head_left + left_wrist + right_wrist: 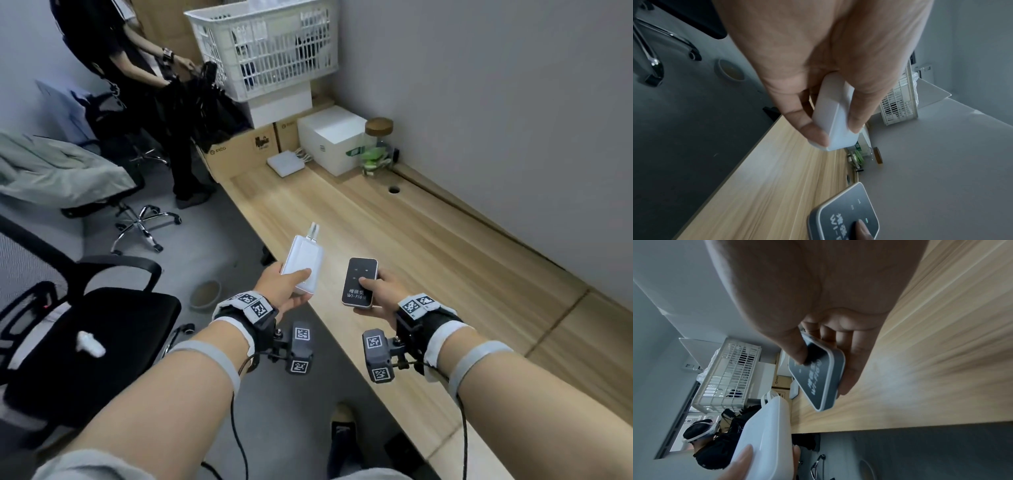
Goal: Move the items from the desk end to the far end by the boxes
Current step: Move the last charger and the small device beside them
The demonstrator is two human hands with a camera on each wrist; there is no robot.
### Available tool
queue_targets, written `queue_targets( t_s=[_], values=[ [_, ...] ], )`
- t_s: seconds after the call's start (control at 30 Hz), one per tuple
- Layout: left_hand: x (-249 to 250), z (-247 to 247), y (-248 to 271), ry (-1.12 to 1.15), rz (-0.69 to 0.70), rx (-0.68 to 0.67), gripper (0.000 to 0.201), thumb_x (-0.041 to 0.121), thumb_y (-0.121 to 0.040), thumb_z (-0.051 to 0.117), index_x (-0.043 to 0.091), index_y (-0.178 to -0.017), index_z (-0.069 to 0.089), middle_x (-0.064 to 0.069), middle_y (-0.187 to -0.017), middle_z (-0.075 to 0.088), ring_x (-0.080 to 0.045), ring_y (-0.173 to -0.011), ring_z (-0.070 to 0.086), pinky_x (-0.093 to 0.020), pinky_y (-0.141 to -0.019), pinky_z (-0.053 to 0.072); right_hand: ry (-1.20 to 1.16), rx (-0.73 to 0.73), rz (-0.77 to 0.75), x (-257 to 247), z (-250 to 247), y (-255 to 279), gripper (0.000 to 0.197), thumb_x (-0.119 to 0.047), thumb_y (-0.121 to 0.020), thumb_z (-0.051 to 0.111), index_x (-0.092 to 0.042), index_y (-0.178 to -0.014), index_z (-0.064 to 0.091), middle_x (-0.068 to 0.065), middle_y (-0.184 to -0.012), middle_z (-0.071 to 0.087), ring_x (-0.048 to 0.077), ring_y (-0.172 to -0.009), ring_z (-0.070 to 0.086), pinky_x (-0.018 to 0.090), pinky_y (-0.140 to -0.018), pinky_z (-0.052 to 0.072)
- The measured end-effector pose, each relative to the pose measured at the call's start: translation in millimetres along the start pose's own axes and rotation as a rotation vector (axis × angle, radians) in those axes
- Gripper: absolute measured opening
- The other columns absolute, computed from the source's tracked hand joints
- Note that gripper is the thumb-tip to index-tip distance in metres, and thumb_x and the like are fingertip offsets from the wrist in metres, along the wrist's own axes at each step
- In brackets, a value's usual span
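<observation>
Both items are off the desk and carried in the air, one per hand, which looks like a way to take them to the far end in a single trip. The left hand holds a white adapter, its folded prongs pointing ahead toward the boxes; the hand sits at the rear of the body, so the front end is free to be set down first. The right hand carries a dark Wi-Fi device, screen face up, level and just above the desk's near stretch.

In the left wrist view the fingers are curled narrowly around the adapter's sides, thumb on one face and fingertips on the other, a firm pinch with no slack. In the right wrist view the thumb presses on the dark face while the other fingers cradle it from below, a closed clamp on a thin slab.

The goal area lies well apart from both hands: by the white box and the glass jar, under the white basket. A second person stands near that end
</observation>
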State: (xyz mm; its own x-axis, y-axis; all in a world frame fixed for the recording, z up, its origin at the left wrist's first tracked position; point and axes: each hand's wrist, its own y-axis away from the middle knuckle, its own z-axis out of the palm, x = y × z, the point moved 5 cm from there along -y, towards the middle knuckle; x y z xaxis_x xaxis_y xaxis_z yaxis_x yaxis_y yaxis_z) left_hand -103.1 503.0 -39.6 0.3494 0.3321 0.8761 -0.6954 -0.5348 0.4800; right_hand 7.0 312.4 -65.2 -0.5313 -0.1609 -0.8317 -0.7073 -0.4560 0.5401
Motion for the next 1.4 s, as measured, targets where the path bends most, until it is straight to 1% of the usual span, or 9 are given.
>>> queue_targets(
  t_s=[0.2,0.33,0.47,0.73,0.9,1.0,1.1,1.27,1.4],
  values=[
    [54,-20,-91,-0.046,-0.026,0.025,0.039,0.012,-0.087,0.073,0.003,-0.121,0.056,-0.024,-0.124,0.062,-0.032,-0.091,0.067,-0.030,-0.063,0.057,-0.004,0.019,0.028,-53,34,-101,0.024,-0.008,-0.095,0.057,-0.010,-0.119,0.056,0.016,-0.111,0.069,0.031,-0.089,0.070,0.039,-0.063,0.058],
    [80,-38,-138,0.059,-0.025,0.063,0.039,0.017,-0.088,0.073,0.005,-0.122,0.056,-0.021,-0.122,0.063,-0.030,-0.092,0.068,-0.031,-0.066,0.057,0.050,0.038,0.039,-77,60,-147,0.020,-0.009,-0.094,0.058,-0.009,-0.114,0.058,0.014,-0.103,0.070,0.026,-0.079,0.069,0.034,-0.062,0.056],
    [97,-51,-188,0.103,-0.035,0.081,0.026,0.022,-0.094,0.067,0.010,-0.116,0.058,-0.022,-0.117,0.065,-0.036,-0.090,0.068,-0.025,-0.052,0.053,0.071,0.027,0.053,-91,80,-184,0.015,-0.008,-0.094,0.057,-0.008,-0.109,0.060,0.011,-0.092,0.069,0.025,-0.074,0.068,0.032,-0.061,0.055],
    [123,-62,-331,0.029,-0.135,-0.064,0.028,0.023,-0.101,0.054,0.017,-0.128,0.054,-0.016,-0.109,0.064,-0.033,-0.083,0.065,-0.023,-0.049,0.050,0.076,0.182,0.105,-119,118,-285,0.017,-0.005,-0.095,0.057,-0.006,-0.112,0.060,0.016,-0.099,0.066,0.033,-0.086,0.066,0.036,-0.066,0.057],
    [135,-69,-428,-0.034,-0.253,-0.188,0.038,0.011,-0.098,0.056,0.025,-0.133,0.051,-0.013,-0.118,0.059,-0.026,-0.077,0.059,-0.026,-0.050,0.050,0.059,0.358,0.132,-138,139,-350,0.010,-0.004,-0.093,0.060,-0.013,-0.089,0.059,0.021,-0.108,0.064,0.037,-0.095,0.067,0.044,-0.073,0.058],
    [142,-70,-471,-0.049,-0.306,-0.222,0.039,0.007,-0.098,0.054,0.023,-0.133,0.048,-0.014,-0.118,0.056,-0.023,-0.072,0.057,-0.025,-0.048,0.049,0.067,0.418,0.161,-145,151,-377,0.008,-0.005,-0.093,0.062,-0.012,-0.091,0.059,0.019,-0.106,0.064,0.035,-0.091,0.066,0.045,-0.073,0.058],
    [146,-69,-504,-0.039,-0.383,-0.236,0.037,0.010,-0.099,0.054,0.024,-0.132,0.048,-0.014,-0.118,0.058,-0.023,-0.075,0.059,-0.026,-0.052,0.052,0.065,0.442,0.198,-149,161,-398,0.013,-0.005,-0.092,0.062,-0.006,-0.105,0.059,0.019,-0.104,0.066,0.035,-0.088,0.067,0.050,-0.080,0.058],
    [155,-64,-552,0.035,-0.437,-0.207,0.043,0.012,-0.098,0.058,0.020,-0.139,0.044,-0.015,-0.129,0.056,-0.030,-0.098,0.064,-0.031,-0.057,0.059,0.094,0.458,0.266,-153,171,-430,0.017,-0.007,-0.092,0.063,-0.004,-0.108,0.059,0.022,-0.107,0.069,0.040,-0.096,0.070,0.053,-0.081,0.059],
    [164,-54,-583,-0.021,-0.420,-0.134,0.036,0.011,-0.096,0.060,0.008,-0.130,0.048,-0.018,-0.108,0.061,-0.028,-0.075,0.066,-0.046,-0.080,0.060,0.166,0.472,0.291,-155,174,-457,0.015,-0.012,-0.091,0.064,-0.008,-0.105,0.061,0.020,-0.107,0.071,0.035,-0.088,0.071,0.045,-0.076,0.060]
  ],
)
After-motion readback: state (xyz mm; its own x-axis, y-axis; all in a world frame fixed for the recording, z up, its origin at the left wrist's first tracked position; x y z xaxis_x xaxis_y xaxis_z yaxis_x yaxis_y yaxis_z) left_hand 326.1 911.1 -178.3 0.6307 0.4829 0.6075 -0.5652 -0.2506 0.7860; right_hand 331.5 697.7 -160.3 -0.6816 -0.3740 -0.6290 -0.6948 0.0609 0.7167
